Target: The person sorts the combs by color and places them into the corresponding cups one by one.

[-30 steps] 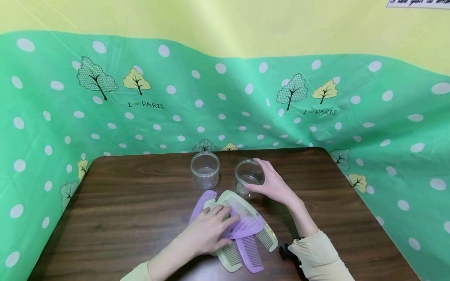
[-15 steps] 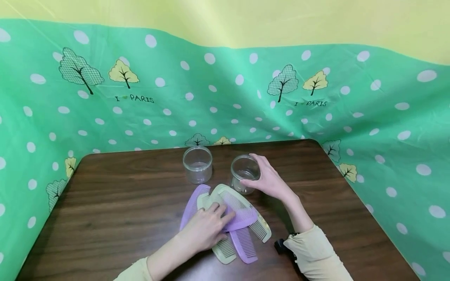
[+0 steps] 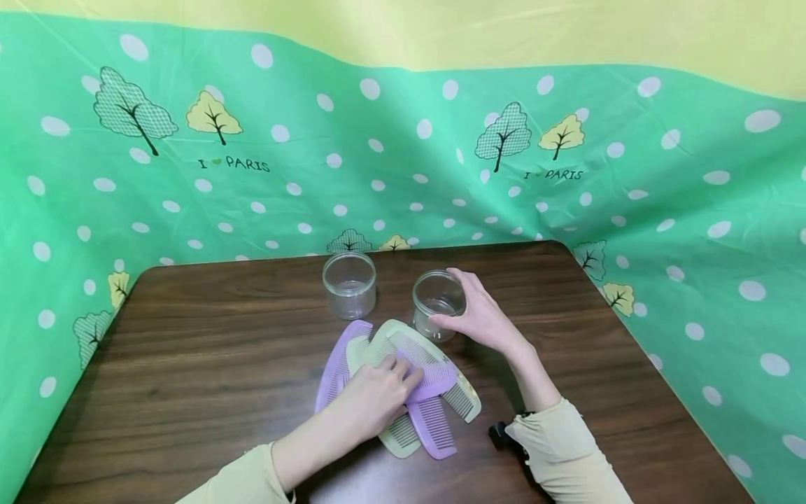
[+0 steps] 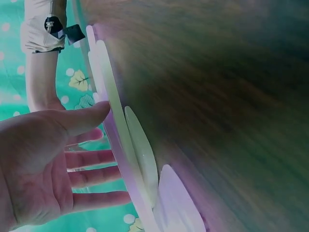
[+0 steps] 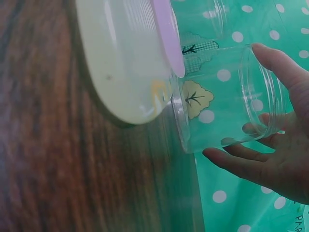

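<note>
In the head view, the left hand (image 3: 378,395) lay palm down on overlapping curved pale-green and purple plastic combs (image 3: 434,430); the right hand (image 3: 480,315) gripped 1 of 2 clear cylindrical jars (image 3: 439,306) beyond.

Left wrist: relaxed, outstretched fingers, thumb against the combs.

Right wrist: thumb and fingers spanned the jar.

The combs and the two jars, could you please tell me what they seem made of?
Purple combs and pale green combs: probably plastic, smooth, slightly shiny, given their fine, even teeth. Two jars: glass or clear plastic, glossy; the backdrop shows through in the right wrist view.
</note>
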Demonstrator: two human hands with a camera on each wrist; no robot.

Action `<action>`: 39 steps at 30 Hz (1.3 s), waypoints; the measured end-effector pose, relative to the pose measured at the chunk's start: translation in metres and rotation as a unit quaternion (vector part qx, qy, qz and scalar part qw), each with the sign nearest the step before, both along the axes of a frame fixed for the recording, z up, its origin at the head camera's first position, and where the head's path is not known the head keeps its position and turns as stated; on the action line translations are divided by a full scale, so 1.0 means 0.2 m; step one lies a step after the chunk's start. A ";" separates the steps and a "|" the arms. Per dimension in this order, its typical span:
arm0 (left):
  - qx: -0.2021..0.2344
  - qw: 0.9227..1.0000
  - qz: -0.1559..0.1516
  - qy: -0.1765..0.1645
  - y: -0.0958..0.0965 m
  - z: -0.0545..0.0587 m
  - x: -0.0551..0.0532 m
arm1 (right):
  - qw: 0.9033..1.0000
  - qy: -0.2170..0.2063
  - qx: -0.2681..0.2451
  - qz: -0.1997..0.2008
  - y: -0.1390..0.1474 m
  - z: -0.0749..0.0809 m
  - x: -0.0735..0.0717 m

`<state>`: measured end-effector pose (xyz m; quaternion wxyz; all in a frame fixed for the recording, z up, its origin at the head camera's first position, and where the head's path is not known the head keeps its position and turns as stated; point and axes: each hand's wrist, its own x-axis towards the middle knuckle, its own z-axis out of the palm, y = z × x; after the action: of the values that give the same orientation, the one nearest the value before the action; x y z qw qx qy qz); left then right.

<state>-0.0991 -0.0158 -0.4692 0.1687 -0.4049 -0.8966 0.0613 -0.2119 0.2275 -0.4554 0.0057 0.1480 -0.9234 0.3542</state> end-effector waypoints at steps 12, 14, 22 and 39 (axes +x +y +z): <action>-0.027 0.999 -0.008 0.033 -0.01 0.01 0.02 | 1.000 0.001 0.007 -0.009 0.01 0.00 0.04; -0.029 0.999 -0.004 0.029 -0.01 0.01 0.03 | 1.000 0.000 0.007 -0.008 0.01 0.00 0.04; -0.023 0.999 -0.004 0.045 -0.02 0.00 0.04 | 1.000 -0.006 0.005 -0.013 0.02 0.01 0.06; 0.071 0.995 -0.047 -0.043 -0.10 0.12 -0.05 | 1.000 -0.015 -0.008 -0.006 0.05 0.01 0.08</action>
<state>-0.1094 -0.0363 -0.4445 0.1605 -0.4360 -0.8851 -0.0278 -0.1951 0.2368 -0.4542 -0.0046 0.1376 -0.9212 0.3639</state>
